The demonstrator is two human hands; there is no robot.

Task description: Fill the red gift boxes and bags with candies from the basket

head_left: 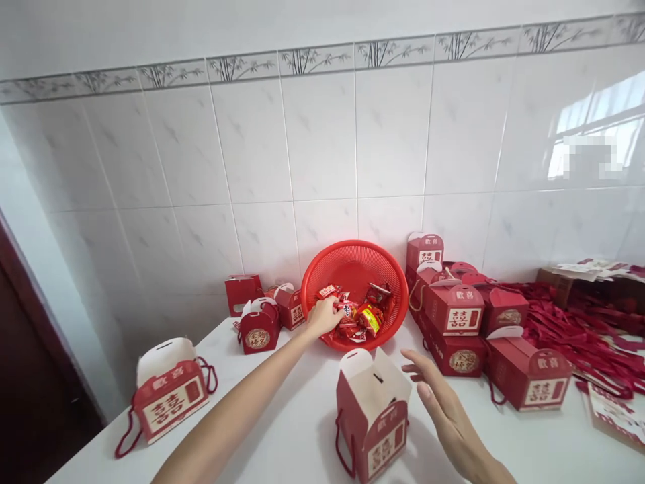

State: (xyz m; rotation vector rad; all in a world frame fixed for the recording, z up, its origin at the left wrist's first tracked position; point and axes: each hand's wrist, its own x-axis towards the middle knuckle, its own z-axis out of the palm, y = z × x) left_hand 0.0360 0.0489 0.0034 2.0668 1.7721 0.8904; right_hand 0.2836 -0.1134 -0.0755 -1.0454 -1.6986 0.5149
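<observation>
My left hand (325, 317) reaches into a red plastic basket (354, 250) that leans toward the wall. Its fingers are closed at a red wrapped candy (347, 309), among several other wrapped candies (371, 318); the fingertips are partly hidden. In front of the basket a red gift box (370, 430) stands with its top flaps up and a cord handle hanging at its side. Beside that box, on the right, my right hand (436, 396) is open, fingers apart and holding nothing.
Another open gift box (171, 396) stands at the left of the white table (282, 417). Closed boxes (259, 329) sit left of the basket, and stacked boxes (456, 309) stand to its right. Dark red ribbons (569, 323) are heaped at far right. A tiled wall (322, 148) rises behind.
</observation>
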